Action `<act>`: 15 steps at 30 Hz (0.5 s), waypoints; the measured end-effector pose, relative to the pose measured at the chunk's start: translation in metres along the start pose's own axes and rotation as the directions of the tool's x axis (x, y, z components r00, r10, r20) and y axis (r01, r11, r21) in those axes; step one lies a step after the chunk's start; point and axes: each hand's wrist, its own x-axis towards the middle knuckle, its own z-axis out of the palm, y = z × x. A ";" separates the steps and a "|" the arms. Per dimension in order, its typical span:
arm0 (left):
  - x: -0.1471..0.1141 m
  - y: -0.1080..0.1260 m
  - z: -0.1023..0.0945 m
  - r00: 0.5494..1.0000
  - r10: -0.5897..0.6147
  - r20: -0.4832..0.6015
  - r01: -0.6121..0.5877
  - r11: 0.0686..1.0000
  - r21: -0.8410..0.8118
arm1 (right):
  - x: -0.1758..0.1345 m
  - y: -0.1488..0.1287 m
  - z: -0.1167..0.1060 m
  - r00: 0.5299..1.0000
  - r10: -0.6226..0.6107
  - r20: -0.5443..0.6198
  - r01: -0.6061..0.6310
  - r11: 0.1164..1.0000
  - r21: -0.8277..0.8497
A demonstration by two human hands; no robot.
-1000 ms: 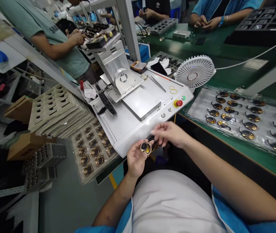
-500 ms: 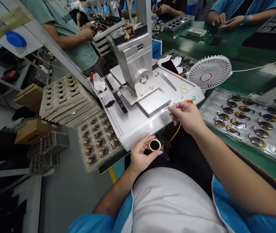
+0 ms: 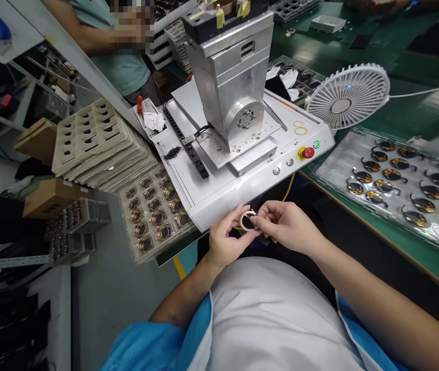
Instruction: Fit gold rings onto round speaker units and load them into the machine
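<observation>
Low in front of the machine, my left hand holds a small round gold-rimmed watch case between thumb and fingers, its dark face tilted towards me. My right hand meets it from the right, thumb and index finger pinched together at the dark face. Whether a small part sits in that pinch is hidden. Just beyond both hands stands the white front edge of a bench machine, with a metal tilting block on top.
A tray of similar gold-rimmed cases lies at left, beside stacked moulded trays. To the right are a white fan, a red stop button and a clear tray of dark round parts with tails. A co-worker stands behind.
My right hand has come down and left from the machine's front edge to the watch case. My left hand still holds the case at about the same place. The view has shifted closer.
</observation>
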 end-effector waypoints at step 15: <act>0.002 -0.002 0.000 0.985 0.065 0.158 -0.074 0.996 0.052 | -0.076 0.039 -0.095 0.739 -0.031 -0.673 -0.172 0.957 -0.232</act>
